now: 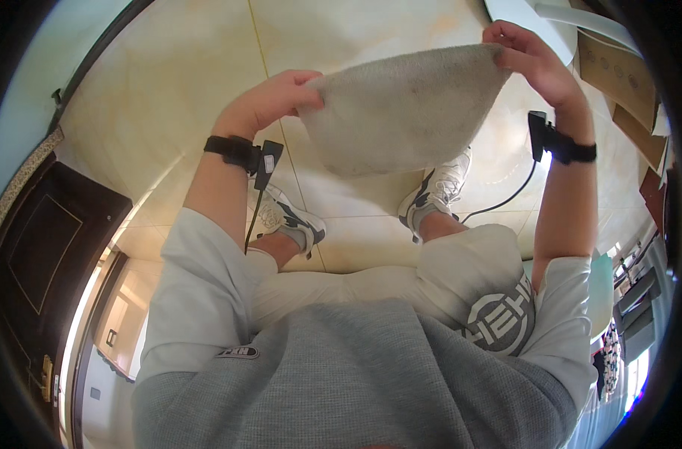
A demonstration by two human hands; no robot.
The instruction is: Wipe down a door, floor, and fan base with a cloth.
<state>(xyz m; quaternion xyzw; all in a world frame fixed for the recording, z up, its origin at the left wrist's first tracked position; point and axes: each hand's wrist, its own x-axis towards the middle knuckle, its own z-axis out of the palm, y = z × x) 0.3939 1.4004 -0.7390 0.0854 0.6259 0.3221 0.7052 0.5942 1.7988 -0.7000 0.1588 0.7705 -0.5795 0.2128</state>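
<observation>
A grey-beige fabric cloth (402, 106) with a fuzzy surface and darker smudges hangs stretched between my two hands, above the tiled floor. My left hand (279, 101) pinches its upper left corner between thumb and fingers. At the upper right corner my right hand (520, 56) grips the cloth, higher in the view than the left. The cloth's lower edge sags in front of my shoes and partly covers the right one. Each wrist wears a black strap with a small cabled device.
My sneakers (442, 185) stand apart on glossy floor tiles (195, 73). Cardboard (616, 67) and a white curved object (543, 28) are at the upper right. A dark wooden door (49, 224) is at the left. A thin black cable (503, 202) runs from the right wrist device.
</observation>
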